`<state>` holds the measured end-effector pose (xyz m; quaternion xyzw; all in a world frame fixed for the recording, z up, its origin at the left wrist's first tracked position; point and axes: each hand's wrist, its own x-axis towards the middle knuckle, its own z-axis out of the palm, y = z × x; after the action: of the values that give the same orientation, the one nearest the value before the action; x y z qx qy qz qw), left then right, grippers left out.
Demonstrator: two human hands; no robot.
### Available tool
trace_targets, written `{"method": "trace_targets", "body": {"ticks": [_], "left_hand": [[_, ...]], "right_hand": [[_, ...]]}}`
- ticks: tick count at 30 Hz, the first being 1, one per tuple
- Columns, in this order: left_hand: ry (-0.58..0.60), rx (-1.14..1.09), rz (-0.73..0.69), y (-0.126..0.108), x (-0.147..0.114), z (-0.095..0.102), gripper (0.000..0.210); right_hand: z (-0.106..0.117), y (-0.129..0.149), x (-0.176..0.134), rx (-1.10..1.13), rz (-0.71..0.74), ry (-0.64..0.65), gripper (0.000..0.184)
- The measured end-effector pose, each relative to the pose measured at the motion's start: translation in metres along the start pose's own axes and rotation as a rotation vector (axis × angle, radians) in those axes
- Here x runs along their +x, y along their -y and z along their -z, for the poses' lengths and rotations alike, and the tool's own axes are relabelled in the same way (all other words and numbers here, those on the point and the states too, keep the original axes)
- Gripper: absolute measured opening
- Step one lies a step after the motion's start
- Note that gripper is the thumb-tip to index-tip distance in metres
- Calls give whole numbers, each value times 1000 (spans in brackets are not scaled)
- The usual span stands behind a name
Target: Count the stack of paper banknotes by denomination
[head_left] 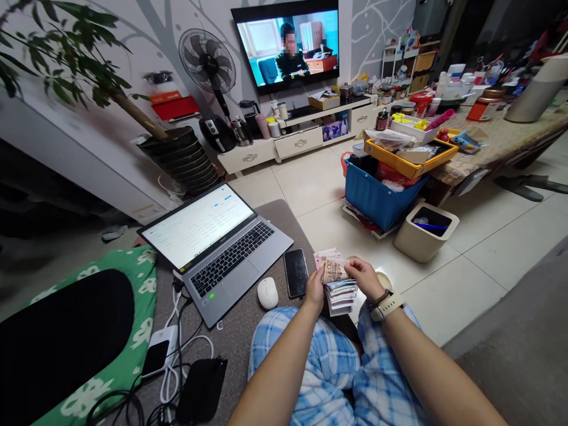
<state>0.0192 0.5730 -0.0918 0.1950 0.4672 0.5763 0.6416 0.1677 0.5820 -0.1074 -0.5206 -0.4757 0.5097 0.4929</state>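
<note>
Above my lap, my left hand is closed around a stack of banknotes. A brownish banknote printed with a 20 lies across the top, and pinkish notes show behind it. My right hand pinches the right edge of that top note between thumb and fingers. Below, the stack hangs down in many thin layers. Left of my left hand, a dark smartphone lies on the grey seat, with a white mouse beside it. A watch is on my right wrist.
An open laptop sits on the grey seat, left of the phone. Tangled cables lie by a green cushion. On the floor ahead are a beige bin and a full blue box, near a cluttered table.
</note>
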Motion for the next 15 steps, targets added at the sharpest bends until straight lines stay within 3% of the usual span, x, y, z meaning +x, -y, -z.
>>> {"method": "trace_targets", "body": {"ticks": [15], "left_hand": [[16, 19, -1, 7, 6, 6, 37]], "right_hand": [[2, 0, -1, 117, -57, 15, 33]]}}
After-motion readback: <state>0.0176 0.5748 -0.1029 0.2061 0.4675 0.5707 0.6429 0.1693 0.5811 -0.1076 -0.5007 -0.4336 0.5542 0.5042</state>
